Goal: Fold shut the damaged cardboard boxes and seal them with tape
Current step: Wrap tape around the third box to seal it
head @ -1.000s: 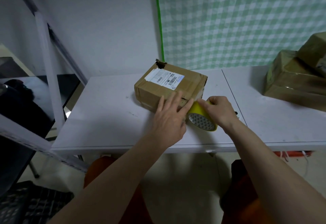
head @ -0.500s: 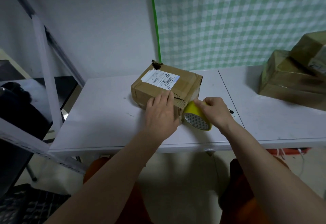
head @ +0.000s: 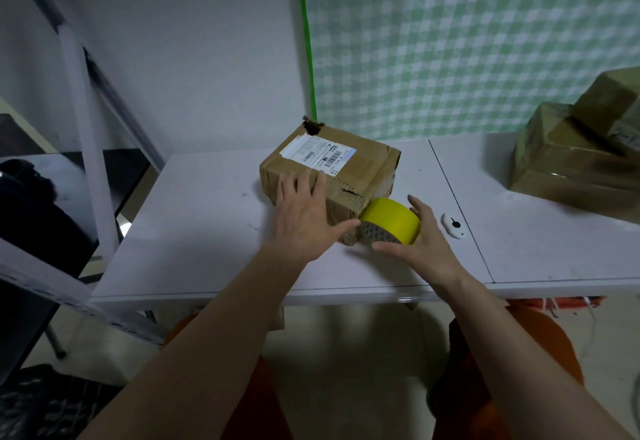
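A torn brown cardboard box [head: 332,169] bearing a white shipping label lies on the white table [head: 194,231], toward its far middle. The left hand [head: 304,221] presses flat, fingers straight, on the box's near face. The right hand [head: 420,242], fingers loosely spread, cups a yellow roll of tape [head: 389,219] touching the box's near right corner.

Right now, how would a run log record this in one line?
left hand: flat on box | right hand: holds yellow tape roll | table
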A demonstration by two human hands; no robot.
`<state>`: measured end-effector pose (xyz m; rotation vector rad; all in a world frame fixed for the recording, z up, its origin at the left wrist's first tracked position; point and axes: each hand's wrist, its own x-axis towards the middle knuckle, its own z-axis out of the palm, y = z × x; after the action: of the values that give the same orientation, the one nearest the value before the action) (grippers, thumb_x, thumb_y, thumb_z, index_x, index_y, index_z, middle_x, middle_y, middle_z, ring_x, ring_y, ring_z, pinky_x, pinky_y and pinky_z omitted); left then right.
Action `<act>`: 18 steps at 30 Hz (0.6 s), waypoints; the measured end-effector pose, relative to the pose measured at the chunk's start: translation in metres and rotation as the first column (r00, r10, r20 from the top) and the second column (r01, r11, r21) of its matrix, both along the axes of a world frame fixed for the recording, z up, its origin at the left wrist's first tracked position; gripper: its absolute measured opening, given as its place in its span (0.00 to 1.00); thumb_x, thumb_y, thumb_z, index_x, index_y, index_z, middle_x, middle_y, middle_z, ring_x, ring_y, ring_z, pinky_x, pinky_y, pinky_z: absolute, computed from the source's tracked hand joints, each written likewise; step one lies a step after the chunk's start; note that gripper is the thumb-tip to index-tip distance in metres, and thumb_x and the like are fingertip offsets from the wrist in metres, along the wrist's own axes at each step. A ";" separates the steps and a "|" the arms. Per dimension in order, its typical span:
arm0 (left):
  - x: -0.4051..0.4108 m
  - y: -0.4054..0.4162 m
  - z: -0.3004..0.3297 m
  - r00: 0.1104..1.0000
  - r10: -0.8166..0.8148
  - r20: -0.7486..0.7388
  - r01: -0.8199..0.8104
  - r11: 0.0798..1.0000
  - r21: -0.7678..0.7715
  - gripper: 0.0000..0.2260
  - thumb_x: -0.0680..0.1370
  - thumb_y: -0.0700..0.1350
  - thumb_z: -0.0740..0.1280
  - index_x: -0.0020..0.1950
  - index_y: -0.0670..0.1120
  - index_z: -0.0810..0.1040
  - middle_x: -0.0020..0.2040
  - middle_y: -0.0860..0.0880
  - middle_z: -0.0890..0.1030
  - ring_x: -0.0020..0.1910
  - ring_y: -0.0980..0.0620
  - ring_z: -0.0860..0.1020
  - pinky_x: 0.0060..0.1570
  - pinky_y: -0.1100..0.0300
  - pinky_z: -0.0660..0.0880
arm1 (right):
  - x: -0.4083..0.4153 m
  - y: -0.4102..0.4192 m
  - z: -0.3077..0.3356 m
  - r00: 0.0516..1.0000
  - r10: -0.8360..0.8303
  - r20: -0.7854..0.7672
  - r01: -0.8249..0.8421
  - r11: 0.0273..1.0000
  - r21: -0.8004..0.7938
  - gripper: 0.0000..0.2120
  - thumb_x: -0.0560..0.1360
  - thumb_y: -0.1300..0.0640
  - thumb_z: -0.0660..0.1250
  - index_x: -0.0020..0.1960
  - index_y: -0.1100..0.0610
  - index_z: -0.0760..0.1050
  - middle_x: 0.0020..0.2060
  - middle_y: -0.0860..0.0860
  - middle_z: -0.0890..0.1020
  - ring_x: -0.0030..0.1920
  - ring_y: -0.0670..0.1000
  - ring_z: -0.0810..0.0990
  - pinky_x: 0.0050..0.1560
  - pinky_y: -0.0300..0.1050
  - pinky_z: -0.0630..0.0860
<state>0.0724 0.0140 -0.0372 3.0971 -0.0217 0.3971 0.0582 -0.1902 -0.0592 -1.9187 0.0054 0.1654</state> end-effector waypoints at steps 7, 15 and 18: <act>0.002 -0.004 -0.001 0.989 0.044 0.143 -0.032 0.996 -0.088 0.42 0.67 0.74 0.54 0.67 0.43 0.71 0.61 0.41 0.74 0.60 0.40 0.68 0.67 0.42 0.63 | 0.003 0.018 -0.005 0.956 -0.292 0.011 0.289 0.951 0.110 0.35 0.71 0.59 0.73 0.72 0.56 0.59 0.57 0.52 0.71 0.55 0.50 0.73 0.50 0.42 0.71; 0.005 -0.001 0.009 0.951 0.243 0.193 -0.190 0.947 -0.259 0.43 0.64 0.73 0.53 0.67 0.43 0.70 0.59 0.42 0.74 0.58 0.41 0.69 0.69 0.42 0.60 | 0.019 0.060 -0.001 0.894 -0.389 -0.223 0.440 0.660 0.609 0.09 0.73 0.59 0.69 0.52 0.58 0.74 0.44 0.52 0.78 0.48 0.52 0.78 0.43 0.42 0.74; 0.004 0.004 0.013 0.937 0.318 0.148 -0.261 0.914 -0.311 0.45 0.64 0.74 0.49 0.71 0.45 0.67 0.60 0.43 0.72 0.59 0.42 0.67 0.69 0.44 0.60 | 0.029 0.078 0.005 0.919 -0.279 -0.279 0.393 0.605 0.692 0.07 0.77 0.59 0.63 0.53 0.50 0.73 0.50 0.47 0.78 0.52 0.49 0.75 0.43 0.41 0.71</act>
<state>0.0764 0.0183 -0.0244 2.7620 0.4584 0.6488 0.0870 -0.1123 -0.0541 -1.0421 0.3541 0.0309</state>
